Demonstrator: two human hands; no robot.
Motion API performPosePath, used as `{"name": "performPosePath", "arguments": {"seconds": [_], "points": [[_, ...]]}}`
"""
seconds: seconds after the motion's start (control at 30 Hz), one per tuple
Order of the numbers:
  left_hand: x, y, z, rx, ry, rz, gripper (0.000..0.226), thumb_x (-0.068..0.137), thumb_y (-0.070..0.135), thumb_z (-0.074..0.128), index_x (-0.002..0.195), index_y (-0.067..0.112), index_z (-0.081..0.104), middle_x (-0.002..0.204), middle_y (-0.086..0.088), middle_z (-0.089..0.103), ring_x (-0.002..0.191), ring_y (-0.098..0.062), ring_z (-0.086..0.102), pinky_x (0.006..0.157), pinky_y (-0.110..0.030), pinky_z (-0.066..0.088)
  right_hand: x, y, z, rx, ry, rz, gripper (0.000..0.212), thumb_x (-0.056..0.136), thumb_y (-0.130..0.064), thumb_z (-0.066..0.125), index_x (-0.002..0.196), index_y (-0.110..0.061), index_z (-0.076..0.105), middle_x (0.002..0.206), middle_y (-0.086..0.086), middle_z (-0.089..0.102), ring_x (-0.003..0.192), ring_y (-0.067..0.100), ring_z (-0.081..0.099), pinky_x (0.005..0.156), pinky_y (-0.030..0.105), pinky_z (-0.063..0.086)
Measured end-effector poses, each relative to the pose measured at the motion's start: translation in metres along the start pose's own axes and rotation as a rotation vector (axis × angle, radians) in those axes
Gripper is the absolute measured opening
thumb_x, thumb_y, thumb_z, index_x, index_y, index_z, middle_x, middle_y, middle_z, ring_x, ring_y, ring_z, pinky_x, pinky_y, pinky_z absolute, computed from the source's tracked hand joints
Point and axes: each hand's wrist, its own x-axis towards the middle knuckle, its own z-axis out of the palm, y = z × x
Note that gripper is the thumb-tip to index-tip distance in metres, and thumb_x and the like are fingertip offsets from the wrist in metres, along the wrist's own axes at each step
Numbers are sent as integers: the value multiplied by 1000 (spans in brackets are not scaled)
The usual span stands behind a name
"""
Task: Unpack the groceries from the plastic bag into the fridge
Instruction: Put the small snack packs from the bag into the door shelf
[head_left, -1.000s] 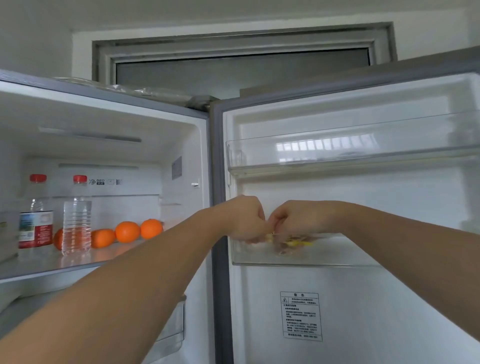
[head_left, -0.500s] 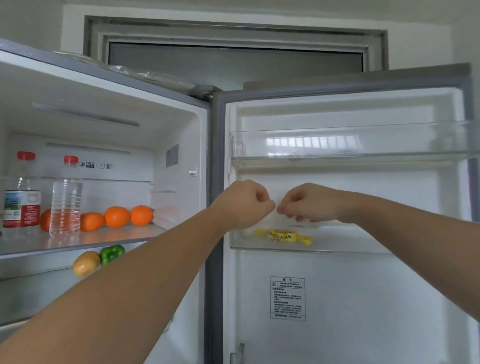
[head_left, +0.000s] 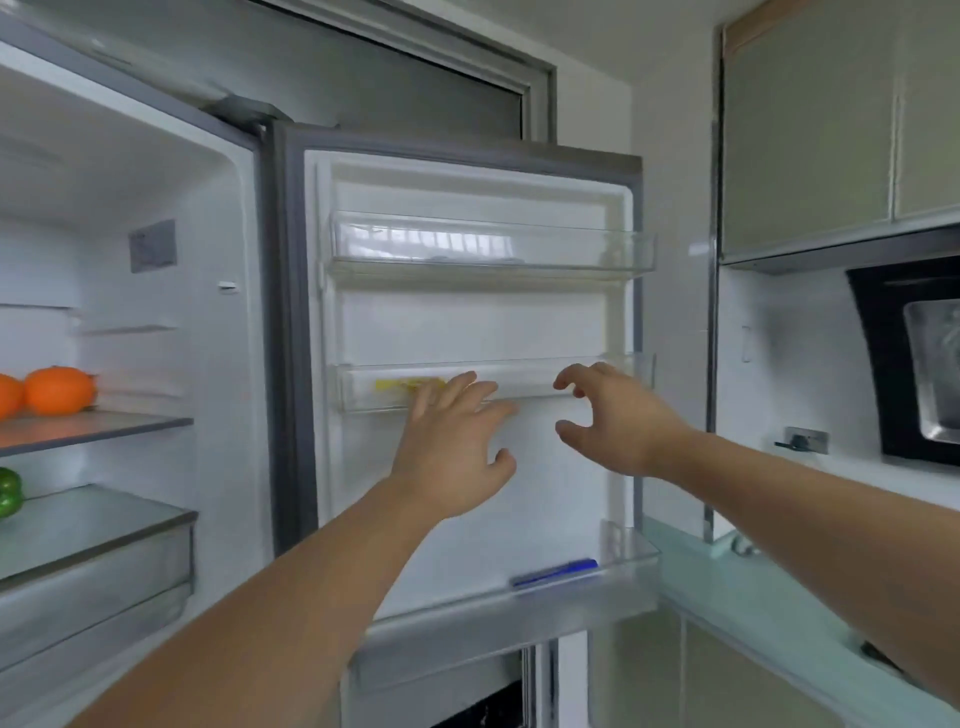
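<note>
Up against the open white fridge door (head_left: 467, 322), both of the person's hands are raised in front of the middle clear plastic door shelf (head_left: 530, 387). Left hand (head_left: 454, 447) has its fingers spread and straight, holding nothing, fingertips just over the shelf's front edge. Right hand (head_left: 618, 415) is loosely curved, thumb and fingers apart, also holding nothing.

A yellow packet (head_left: 405, 385) lies inside that middle shelf at its left end, right beside the left fingertips; too blurry to read. Top door shelf (head_left: 488, 247) is a see-through tray. A blue item (head_left: 555, 571) sits in the bottom door shelf.

Inside the fridge, two oranges (head_left: 49, 389) sit on the glass shelf (head_left: 98, 428) at the left edge, a green pepper (head_left: 8, 491) one level below.
</note>
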Motion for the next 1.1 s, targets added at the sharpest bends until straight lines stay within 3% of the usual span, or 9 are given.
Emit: {"name": "performPosePath", "arguments": {"seconds": [0.27, 0.4, 0.6, 0.9, 1.1], "points": [[-33, 129, 27, -302, -245, 96, 56, 86, 42, 54, 140, 33, 42, 142, 9, 42, 130, -18, 38, 102, -35, 37, -153, 72, -58, -210, -55, 288, 50, 88, -40, 55, 135, -29, 40, 131, -1, 48, 114, 22, 52, 88, 36, 48], [-57, 204, 36, -409, -312, 156, 55, 83, 44, 58, 135, 32, 46, 135, 8, 48, 124, -19, 45, 96, -32, 42, -239, 102, -87, -261, -91, 457, 52, 84, -40, 55, 133, -29, 41, 131, 0, 48, 118, 23, 48, 92, 37, 45], [-74, 319, 38, -568, -405, 346, 57, 83, 43, 58, 137, 32, 44, 140, 7, 45, 129, -18, 43, 102, -36, 40, -376, 120, -148, -350, -87, 791, 55, 86, -44, 55, 136, -30, 38, 132, -2, 47, 117, 22, 48, 95, 38, 44], [-118, 467, 22, -870, -500, 782, 52, 83, 44, 57, 133, 37, 46, 137, 13, 44, 127, -13, 40, 94, -31, 42, -527, 75, -211, -577, 13, 1328, 57, 88, -42, 55, 139, -29, 34, 138, -2, 43, 122, 21, 46, 94, 35, 44], [-173, 544, -16, -962, -580, 1060, 52, 84, 45, 54, 134, 35, 44, 139, 11, 43, 127, -15, 41, 97, -35, 43, -603, 14, -244, -679, 37, 1598, 58, 86, -44, 54, 139, -29, 35, 133, -2, 45, 123, 23, 45, 93, 35, 44]]}}
